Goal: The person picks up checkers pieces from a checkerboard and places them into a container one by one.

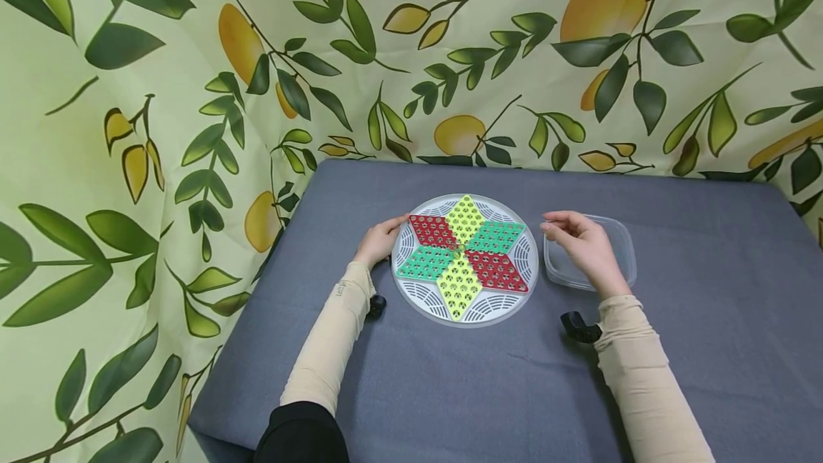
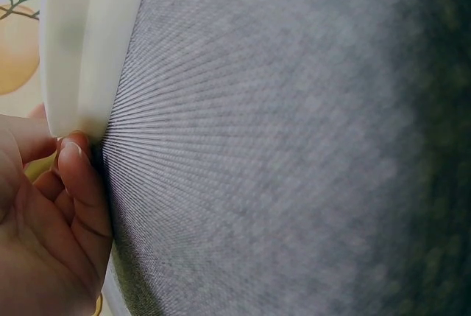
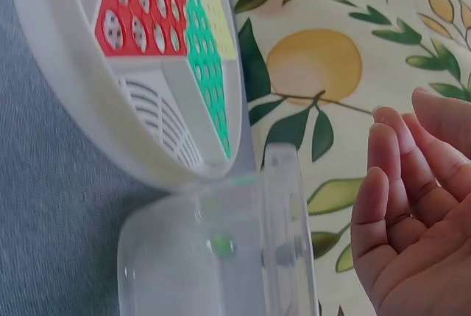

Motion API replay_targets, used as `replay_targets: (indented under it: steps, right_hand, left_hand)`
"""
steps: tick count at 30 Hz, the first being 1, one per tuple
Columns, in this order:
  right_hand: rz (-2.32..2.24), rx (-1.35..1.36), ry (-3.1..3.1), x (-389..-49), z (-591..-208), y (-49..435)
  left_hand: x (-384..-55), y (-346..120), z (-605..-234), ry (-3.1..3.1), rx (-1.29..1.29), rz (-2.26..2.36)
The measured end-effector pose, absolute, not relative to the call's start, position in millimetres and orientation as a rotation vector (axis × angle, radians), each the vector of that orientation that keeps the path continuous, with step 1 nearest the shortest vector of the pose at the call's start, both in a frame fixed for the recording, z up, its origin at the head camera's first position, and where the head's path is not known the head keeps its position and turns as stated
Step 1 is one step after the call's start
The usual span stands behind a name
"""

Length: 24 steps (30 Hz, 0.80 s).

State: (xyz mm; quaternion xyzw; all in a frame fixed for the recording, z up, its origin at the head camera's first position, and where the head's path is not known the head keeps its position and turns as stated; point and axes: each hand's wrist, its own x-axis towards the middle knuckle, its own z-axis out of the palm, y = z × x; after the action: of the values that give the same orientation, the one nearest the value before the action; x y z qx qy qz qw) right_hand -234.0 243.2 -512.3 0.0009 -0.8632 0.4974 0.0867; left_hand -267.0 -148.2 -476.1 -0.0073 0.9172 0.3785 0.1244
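Grey table (image 1: 489,399), leafy backdrop (image 1: 398,70). Round star board (image 1: 458,271) lies flat mid-table, yellow points aligned far-to-near, slightly skewed. Left hand (image 1: 379,240) pinches its left rim. Right hand (image 1: 581,247) above clear tub (image 1: 620,247), fingers bent together; can't tell if holding.

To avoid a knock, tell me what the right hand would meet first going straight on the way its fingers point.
Probably the game board, going by the head view; the right hand looks raised, so it might pass above.
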Motion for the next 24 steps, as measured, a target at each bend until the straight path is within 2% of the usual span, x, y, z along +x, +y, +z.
replay_targets:
  steps: [5,14,24]
  right_hand:
    - [1.493,0.024,-2.603,-227,-500,226]
    - [1.595,0.118,-2.680,-196,-431,180]
    - [1.672,0.222,-2.707,-204,-440,154]
  left_hand:
    - [-267,-148,-475,2.677,-0.008,1.094]
    - [-267,-148,-476,2.670,-0.021,1.098]
    - [-268,-148,-477,2.667,-0.027,1.109]
